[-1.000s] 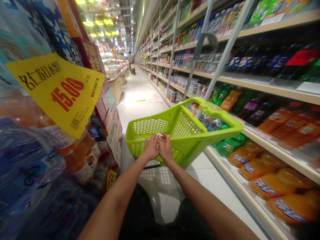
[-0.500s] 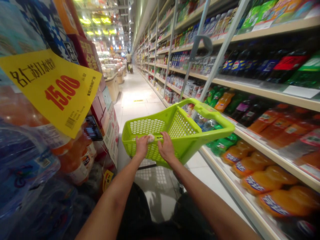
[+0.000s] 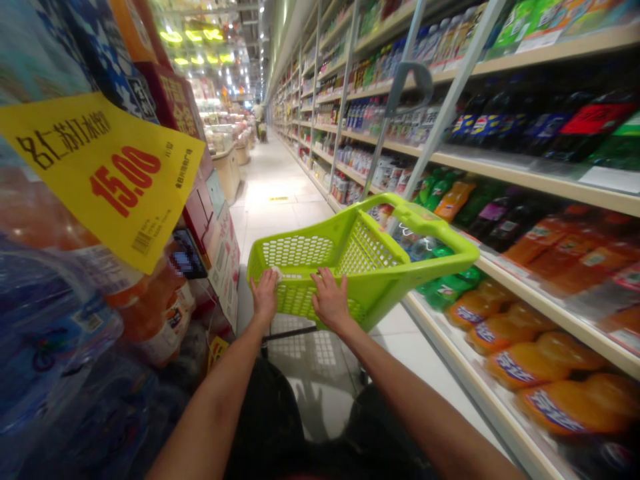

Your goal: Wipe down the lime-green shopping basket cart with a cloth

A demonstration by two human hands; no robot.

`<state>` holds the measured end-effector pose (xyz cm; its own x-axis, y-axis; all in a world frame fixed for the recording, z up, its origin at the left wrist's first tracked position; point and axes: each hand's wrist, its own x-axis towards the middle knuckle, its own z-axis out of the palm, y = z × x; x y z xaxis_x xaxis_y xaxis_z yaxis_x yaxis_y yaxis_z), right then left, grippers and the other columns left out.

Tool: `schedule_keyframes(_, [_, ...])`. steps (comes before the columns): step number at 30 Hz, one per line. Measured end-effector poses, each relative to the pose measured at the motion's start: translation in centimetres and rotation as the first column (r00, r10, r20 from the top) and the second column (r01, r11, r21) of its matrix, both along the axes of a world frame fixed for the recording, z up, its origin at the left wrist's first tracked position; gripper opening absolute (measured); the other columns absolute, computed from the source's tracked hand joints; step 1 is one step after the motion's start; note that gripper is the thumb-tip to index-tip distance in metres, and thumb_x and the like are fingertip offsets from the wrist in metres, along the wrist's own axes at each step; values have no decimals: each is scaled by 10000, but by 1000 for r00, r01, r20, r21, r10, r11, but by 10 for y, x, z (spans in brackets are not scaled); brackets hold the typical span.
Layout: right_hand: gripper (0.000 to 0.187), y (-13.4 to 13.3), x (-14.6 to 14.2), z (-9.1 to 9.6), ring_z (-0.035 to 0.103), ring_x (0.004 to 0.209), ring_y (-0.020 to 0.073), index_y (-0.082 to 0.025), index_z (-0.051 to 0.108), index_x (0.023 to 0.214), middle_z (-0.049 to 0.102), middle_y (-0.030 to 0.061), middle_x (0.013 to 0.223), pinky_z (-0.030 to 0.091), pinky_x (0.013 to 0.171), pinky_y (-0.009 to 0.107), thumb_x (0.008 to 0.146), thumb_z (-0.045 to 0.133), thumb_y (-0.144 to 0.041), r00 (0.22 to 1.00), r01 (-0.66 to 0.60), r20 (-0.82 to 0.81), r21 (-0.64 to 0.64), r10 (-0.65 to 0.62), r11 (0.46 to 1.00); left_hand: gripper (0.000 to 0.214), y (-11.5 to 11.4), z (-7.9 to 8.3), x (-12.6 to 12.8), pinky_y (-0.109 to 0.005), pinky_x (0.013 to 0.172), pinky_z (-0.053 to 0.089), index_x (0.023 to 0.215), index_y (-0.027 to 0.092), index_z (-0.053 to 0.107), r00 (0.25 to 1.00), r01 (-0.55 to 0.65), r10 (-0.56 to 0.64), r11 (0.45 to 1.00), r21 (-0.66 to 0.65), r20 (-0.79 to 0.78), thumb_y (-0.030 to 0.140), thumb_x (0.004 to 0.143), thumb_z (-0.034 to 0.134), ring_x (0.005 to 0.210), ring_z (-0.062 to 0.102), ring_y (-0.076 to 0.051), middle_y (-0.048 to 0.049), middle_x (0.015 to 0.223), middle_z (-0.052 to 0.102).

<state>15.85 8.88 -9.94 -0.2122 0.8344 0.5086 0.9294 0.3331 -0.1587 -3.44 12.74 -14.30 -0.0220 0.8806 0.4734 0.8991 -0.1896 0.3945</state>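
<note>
A lime-green shopping cart (image 3: 395, 283) with perforated walls stands before me, its handle toward the right-hand shelves. My left hand (image 3: 263, 297) is at the near rim's left end, closed on a small white wad (image 3: 277, 273) that looks like tissue or cloth. Farther right along the same rim lies my right hand (image 3: 331, 297), fingers spread and touching the edge, with nothing in its grasp. Both thumbs are partly visible.
Shelves of bottled drinks (image 3: 550, 363) line the right side. Stacked bottle packs (image 3: 65, 347) and a yellow price sign (image 3: 125, 180) crowd the left. A tiled aisle (image 3: 280, 167) runs ahead, with a distant person (image 3: 259, 117).
My left hand has moved left along the cart's rim with the white wad. My right hand's fingers have spread more, and the cart appears slightly farther right.
</note>
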Motion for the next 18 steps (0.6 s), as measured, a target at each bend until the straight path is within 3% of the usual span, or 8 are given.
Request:
schedule_keyframes(3, [452, 4, 9, 8, 306, 1294, 278, -111, 477, 1236, 415, 160, 1370, 131, 1035, 576, 792, 434, -186, 997, 73, 34, -15, -72, 997, 447, 1, -4, -22, -513, 1112, 47, 1191, 180, 540, 1000, 1, -1, 1000, 26, 13, 29, 798, 389, 1236, 436, -193, -81, 1315, 509])
schedule_keyframes(7, [395, 10, 30, 9, 352, 1258, 304, -114, 525, 1195, 513, 149, 1288, 126, 1021, 604, 826, 397, -174, 985, 142, 107, -52, -136, 989, 416, 1, -3, -41, -516, 1100, 120, 1211, 138, 514, 985, -153, 153, 988, 1, 77, 59, 827, 375, 1228, 444, -203, -107, 1292, 529])
schedule_keyframes(10, [385, 11, 37, 6, 423, 1196, 287, -132, 544, 1182, 560, 135, 1237, 151, 1020, 587, 856, 340, -146, 984, 130, 134, -78, -119, 988, 452, 0, 2, -26, -501, 1105, 120, 1192, 138, 529, 986, -149, 148, 989, 6, 82, 7, 790, 370, 1228, 445, -191, -109, 1281, 538])
schedule_keyframes(13, [372, 12, 36, 4, 465, 1141, 276, -133, 561, 1162, 589, 134, 1196, 162, 1026, 567, 873, 330, -169, 986, 122, 126, -72, -112, 990, 517, -4, 7, 3, -473, 1111, 137, 1192, 150, 533, 996, -62, 62, 998, -3, 64, -39, 742, 364, 1236, 436, -176, -102, 1287, 535])
schedule_keyframes(16, [378, 11, 35, 2, 446, 1162, 278, -120, 542, 1185, 577, 133, 1213, 140, 1037, 566, 859, 362, -178, 987, 113, 125, -52, -106, 992, 549, -9, 10, 25, -456, 1119, 119, 1202, 202, 529, 997, 66, -66, 998, -1, 33, -40, 738, 363, 1253, 417, -156, -65, 1313, 514])
schedule_keyframes(18, [403, 10, 35, 1, 415, 1199, 278, -110, 520, 1212, 553, 128, 1248, 130, 1047, 557, 836, 384, -165, 986, 105, 134, -48, -98, 993, 550, -11, 10, 25, -467, 1121, 71, 1201, 218, 531, 995, 99, -99, 995, 11, 19, -37, 743, 364, 1257, 411, -156, -59, 1321, 507])
